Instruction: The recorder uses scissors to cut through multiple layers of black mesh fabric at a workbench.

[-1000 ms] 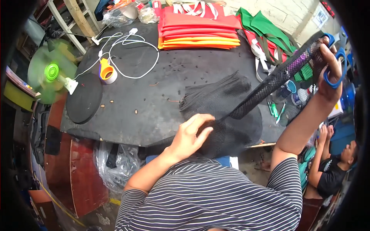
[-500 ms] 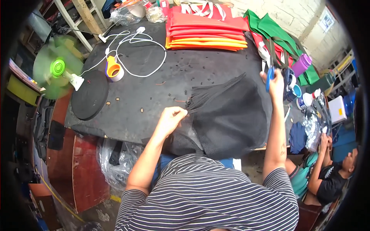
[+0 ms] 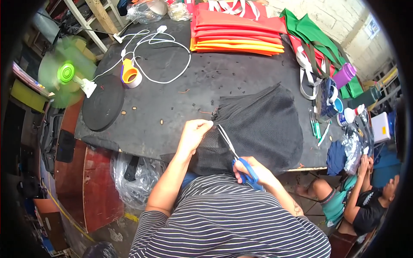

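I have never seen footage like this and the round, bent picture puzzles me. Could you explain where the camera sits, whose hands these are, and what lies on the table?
The camera is worn on a person's head and looks down, so the arms enter from the lower edge; its wide lens bends straight lines near the rim. No machine is here, only two bare hands. The left hand pinches the edge of a black mesh fabric with its fingers. The right hand holds blue-handled scissors, blades laid against that mesh. On the black table also lie stacked red and orange cloth, a white cable, a tape roll and a green fan. Another person sits at lower right.
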`<action>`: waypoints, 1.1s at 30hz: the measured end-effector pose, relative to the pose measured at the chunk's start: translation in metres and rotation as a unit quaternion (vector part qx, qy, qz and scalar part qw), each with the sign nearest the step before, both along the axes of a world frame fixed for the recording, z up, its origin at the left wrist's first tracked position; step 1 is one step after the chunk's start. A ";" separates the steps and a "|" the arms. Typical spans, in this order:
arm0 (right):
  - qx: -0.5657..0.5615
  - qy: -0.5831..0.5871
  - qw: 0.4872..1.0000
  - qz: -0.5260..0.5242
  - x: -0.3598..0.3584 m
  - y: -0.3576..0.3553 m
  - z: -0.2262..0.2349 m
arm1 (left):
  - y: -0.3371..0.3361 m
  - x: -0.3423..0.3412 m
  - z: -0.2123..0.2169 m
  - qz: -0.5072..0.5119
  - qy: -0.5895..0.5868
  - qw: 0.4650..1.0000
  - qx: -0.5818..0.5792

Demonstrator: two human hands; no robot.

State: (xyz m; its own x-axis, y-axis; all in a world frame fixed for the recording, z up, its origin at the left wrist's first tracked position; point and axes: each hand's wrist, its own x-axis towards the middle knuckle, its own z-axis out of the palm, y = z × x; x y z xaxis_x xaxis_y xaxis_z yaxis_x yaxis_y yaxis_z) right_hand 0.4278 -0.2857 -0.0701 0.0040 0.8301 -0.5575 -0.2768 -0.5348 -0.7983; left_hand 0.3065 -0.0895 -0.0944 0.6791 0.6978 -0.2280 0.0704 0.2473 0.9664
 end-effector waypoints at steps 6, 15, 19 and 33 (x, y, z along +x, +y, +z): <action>-0.021 -0.004 1.000 -0.015 0.001 0.015 0.001 | -0.005 -0.005 0.003 0.030 -0.003 1.000 0.005; 0.012 0.020 0.998 -0.056 -0.002 0.025 -0.010 | -0.010 -0.006 -0.003 0.049 -0.049 0.998 0.006; 0.018 0.012 0.998 -0.064 -0.004 0.025 -0.008 | -0.014 -0.004 0.001 0.058 -0.056 0.997 0.003; 0.048 -0.033 0.995 -0.077 -0.011 0.024 -0.006 | -0.014 -0.007 0.005 0.090 -0.055 0.993 0.048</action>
